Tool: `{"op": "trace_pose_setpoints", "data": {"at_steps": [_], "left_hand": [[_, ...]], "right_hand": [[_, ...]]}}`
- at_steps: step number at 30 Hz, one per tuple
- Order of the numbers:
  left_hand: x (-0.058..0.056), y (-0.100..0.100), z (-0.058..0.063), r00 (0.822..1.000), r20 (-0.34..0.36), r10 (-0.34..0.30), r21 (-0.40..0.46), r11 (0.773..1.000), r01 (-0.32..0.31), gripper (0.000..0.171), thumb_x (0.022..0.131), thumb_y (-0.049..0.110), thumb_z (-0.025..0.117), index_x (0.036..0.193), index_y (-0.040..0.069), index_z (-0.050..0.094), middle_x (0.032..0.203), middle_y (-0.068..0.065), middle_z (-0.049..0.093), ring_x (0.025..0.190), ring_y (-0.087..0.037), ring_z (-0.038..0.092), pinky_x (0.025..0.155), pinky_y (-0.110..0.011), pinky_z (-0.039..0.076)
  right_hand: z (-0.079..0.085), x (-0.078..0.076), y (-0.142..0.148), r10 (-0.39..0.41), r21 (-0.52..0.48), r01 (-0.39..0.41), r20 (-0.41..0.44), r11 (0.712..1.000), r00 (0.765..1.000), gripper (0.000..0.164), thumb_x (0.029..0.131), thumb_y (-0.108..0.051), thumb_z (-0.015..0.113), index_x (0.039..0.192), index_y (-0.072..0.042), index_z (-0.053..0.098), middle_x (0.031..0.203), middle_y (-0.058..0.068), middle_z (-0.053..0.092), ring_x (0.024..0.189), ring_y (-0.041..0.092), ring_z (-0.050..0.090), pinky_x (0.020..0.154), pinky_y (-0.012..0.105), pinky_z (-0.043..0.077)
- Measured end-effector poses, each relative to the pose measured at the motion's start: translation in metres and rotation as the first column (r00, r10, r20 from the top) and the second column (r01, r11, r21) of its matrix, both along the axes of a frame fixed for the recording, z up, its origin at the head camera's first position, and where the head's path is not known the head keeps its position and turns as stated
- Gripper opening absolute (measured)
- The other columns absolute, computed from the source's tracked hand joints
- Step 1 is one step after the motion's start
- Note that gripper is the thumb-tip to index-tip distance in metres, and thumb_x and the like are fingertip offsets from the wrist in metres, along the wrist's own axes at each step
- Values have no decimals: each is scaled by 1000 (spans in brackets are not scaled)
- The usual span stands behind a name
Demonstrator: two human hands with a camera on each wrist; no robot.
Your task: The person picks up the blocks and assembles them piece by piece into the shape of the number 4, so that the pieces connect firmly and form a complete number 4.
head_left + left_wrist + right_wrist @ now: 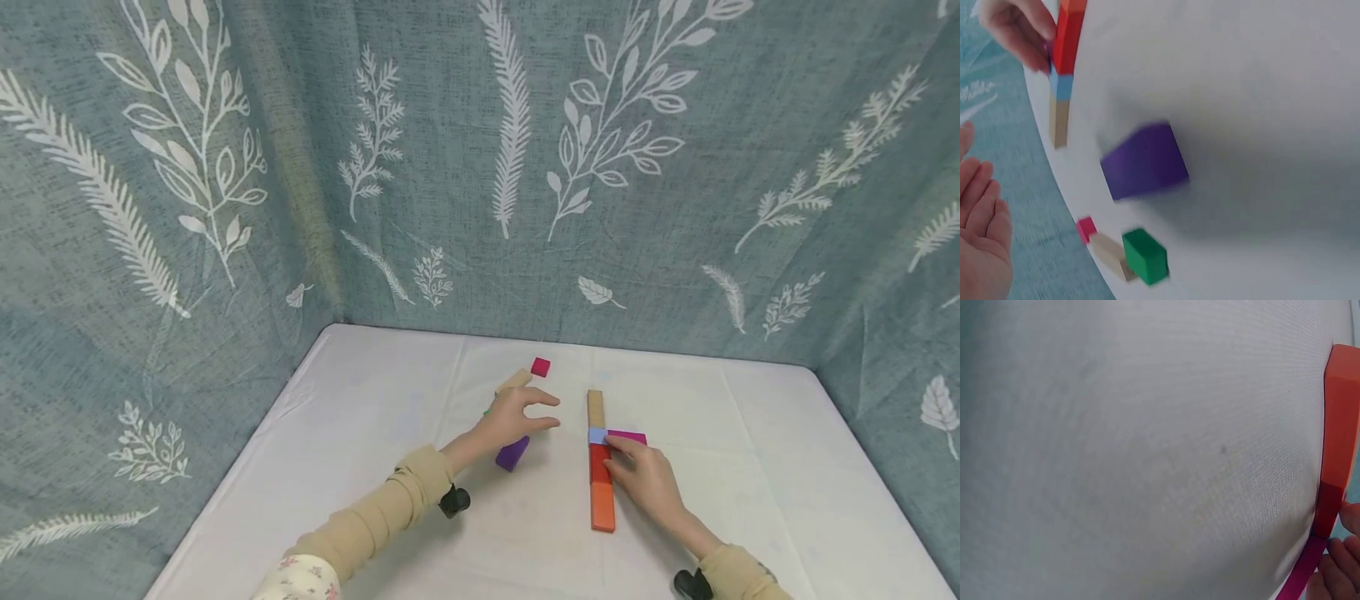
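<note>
My right hand (648, 475) is at the right side of a row of blocks, its thumb and fingertips about the end of a magenta block (628, 436). This block lies crosswise against the row. From far to near the row has a plain wooden block (596, 408), a light blue block (597, 436), a red block (598, 463) and an orange block (602, 508). My left hand (517, 415) hovers left of the row, thumb and fingers apart, holding nothing. Beneath it sits a purple block (1144, 162); the left wrist view also shows a green block (1145, 256).
A second wooden block (513, 381) lies beyond my left hand, touching or close to the green one. Farther back is a small crimson cube (541, 367). White cloth covers the table (750, 467), and a patterned teal curtain (465, 167) hangs along its back and sides.
</note>
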State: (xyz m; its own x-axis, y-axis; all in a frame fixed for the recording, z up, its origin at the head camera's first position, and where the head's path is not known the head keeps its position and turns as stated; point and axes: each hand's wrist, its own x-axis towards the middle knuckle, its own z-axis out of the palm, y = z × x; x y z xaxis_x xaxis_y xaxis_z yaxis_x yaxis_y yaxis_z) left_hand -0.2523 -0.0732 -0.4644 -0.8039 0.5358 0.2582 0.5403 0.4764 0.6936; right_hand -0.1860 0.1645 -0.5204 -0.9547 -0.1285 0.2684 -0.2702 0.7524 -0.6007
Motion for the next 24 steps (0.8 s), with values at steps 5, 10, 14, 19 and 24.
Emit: {"op": "trace_pose_setpoints", "data": {"at_steps": [5, 10, 14, 19, 24], "left_hand": [[-8, -14, 3, 998, 56, 29, 7, 1000, -30, 32, 83, 17, 72, 111, 1, 69, 117, -13, 68, 133, -33, 44, 107, -44, 40], [-13, -26, 8, 997, 61, 49, 11, 999, -49, 32, 83, 17, 73, 111, 1, 69, 116, -13, 68, 124, -30, 53, 103, -44, 44], [-17, -34, 12, 997, 35, 69, 5, 998, -69, 32, 82, 17, 73, 110, 1, 69, 114, -13, 69, 117, -28, 59, 98, -43, 48], [-19, -42, 12, 995, 45, 85, 14, 996, -85, 34, 82, 17, 73, 111, 0, 69, 113, -15, 69, 111, -31, 62, 92, -48, 50], [-13, -48, 3, 992, 97, 81, -22, 997, -80, 34, 82, 19, 74, 108, -1, 69, 109, -13, 71, 108, -30, 63, 94, -46, 50]], "right_hand": [[0, 1, 1, -2, 2, 2, -10, 1000, 1000, 39, 77, -5, 76, 115, 1, 67, 109, 16, 70, 100, 30, 66, 85, 44, 54], [0, 1, 1, 7, -2, -7, -13, 1000, 1000, 38, 78, -4, 75, 114, 1, 67, 109, 16, 70, 100, 31, 66, 85, 45, 54], [0, 1, 1, 6, -1, -6, -22, 1000, 1000, 39, 77, -5, 76, 114, 1, 67, 109, 16, 70, 100, 30, 67, 85, 44, 54], [-1, 1, 1, 0, 1, 0, -34, 1000, 999, 40, 76, -4, 77, 114, 1, 67, 108, 16, 71, 99, 30, 67, 84, 43, 54], [0, 1, 1, -1, -1, 1, -21, 1000, 1000, 40, 76, -4, 76, 114, 2, 67, 109, 16, 70, 100, 31, 67, 85, 44, 54]]}}
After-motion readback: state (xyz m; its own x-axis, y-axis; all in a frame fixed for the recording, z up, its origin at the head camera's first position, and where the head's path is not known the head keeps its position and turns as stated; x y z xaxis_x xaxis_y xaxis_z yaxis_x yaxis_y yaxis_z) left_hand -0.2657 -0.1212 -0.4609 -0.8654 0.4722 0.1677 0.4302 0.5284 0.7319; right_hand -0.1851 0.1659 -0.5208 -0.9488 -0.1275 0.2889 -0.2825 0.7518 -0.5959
